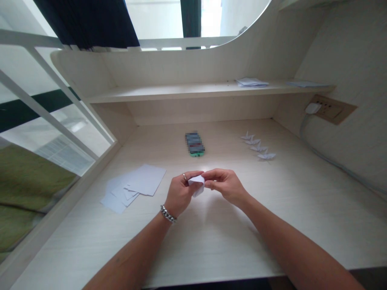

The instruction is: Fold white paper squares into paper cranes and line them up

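Note:
A small folded piece of white paper (pixel 198 187) is held up just above the desk, between both hands. My left hand (pixel 180 191), with a ring and a chain bracelet, grips its left side between thumb and fingers. At its right edge, my right hand (pixel 225 183) pinches the paper with thumb and forefinger. Part of the paper is hidden behind the left thumb. Loose white paper sheets (pixel 146 179) lie overlapping on the desk to the left of my hands. Several folded paper cranes (pixel 259 148) stand in a slanting row at the back right.
Beyond my hands a phone (pixel 195 143), blurred on top with a green end, lies on the pale desk (pixel 105 245). Paper stacks (pixel 251 82) rest on the shelf (pixel 169 96). A cable (pixel 335 166) runs from the wall socket (pixel 334 109) along the right. White railings (pixel 51 104) border the left side.

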The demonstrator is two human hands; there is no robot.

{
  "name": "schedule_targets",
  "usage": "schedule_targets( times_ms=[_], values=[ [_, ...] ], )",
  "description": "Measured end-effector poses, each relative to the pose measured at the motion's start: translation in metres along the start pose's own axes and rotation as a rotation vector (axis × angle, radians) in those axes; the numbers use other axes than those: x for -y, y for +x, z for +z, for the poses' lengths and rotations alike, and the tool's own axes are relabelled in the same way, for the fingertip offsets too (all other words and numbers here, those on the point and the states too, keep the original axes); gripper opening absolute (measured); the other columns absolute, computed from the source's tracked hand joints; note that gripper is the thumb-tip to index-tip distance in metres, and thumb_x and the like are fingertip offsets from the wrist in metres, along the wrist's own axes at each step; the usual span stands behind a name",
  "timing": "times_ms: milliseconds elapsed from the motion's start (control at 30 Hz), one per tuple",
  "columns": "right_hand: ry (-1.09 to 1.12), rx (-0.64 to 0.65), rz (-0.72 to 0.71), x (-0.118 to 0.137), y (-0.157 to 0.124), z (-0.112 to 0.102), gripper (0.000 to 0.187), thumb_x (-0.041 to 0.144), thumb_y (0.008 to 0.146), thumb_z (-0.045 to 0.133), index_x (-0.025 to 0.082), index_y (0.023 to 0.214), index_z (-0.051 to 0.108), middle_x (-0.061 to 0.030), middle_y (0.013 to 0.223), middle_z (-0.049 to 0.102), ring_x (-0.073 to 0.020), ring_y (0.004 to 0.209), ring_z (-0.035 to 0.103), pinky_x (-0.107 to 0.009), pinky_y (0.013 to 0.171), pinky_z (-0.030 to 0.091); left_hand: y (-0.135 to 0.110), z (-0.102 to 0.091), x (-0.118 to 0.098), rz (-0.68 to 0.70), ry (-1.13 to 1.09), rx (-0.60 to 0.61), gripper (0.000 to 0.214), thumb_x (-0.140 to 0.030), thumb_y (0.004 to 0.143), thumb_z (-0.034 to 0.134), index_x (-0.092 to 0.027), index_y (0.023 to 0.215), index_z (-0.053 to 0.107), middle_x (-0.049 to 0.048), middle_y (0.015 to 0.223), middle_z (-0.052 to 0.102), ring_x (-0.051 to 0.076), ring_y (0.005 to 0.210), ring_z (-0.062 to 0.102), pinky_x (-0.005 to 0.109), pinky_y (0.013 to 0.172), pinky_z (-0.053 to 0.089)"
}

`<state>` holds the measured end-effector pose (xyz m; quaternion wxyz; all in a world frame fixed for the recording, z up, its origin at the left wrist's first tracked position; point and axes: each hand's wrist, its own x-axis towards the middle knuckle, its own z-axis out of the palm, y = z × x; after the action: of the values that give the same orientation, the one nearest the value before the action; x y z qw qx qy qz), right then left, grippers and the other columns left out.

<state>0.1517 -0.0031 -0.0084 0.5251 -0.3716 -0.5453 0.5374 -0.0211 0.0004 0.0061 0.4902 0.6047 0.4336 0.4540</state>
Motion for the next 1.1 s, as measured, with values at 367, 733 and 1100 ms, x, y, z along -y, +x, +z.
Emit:
schedule_targets(
  times_ms=[367,733,1100],
  values=[
    [-0.223,-0.136,-0.067,0.003,-0.004,0.008,0.023,0.034,0.073,0.074,0.017,0.090,0.075,-0.0081,0.085,0.075,-0.0202,0.074,0.068,-0.032,0.068,0.054,0.001,0.006,0.003,0.013,0.004,-0.041,0.033,-0.024,0.073,0.070,-0.012,0.104,0.073,0.0106,0.102,0.074,0.020,0.086,0.068,0.026,0.072,0.053],
    [-0.349,-0.296,-0.142,0.002,-0.006,0.013,0.016,0.022,0.076,0.069,0.019,0.089,0.076,-0.0056,0.083,0.075,-0.0177,0.072,0.067,-0.027,0.063,0.052,-0.002,0.013,0.002,-0.109,-0.269,-0.083,0.046,-0.019,0.063,0.077,-0.011,0.107,0.070,0.0100,0.091,0.074,0.017,0.074,0.066,0.027,0.066,0.055],
    [-0.239,-0.241,-0.103,0.000,-0.003,0.011,0.013,0.022,0.072,0.073,0.018,0.085,0.075,-0.0050,0.079,0.075,-0.0180,0.071,0.068,-0.027,0.066,0.053,-0.001,0.013,0.001,-0.045,-0.190,-0.078,0.044,-0.014,0.060,0.078,-0.012,0.104,0.070,0.0094,0.096,0.074,0.018,0.077,0.067,0.027,0.067,0.055]
  ],
)
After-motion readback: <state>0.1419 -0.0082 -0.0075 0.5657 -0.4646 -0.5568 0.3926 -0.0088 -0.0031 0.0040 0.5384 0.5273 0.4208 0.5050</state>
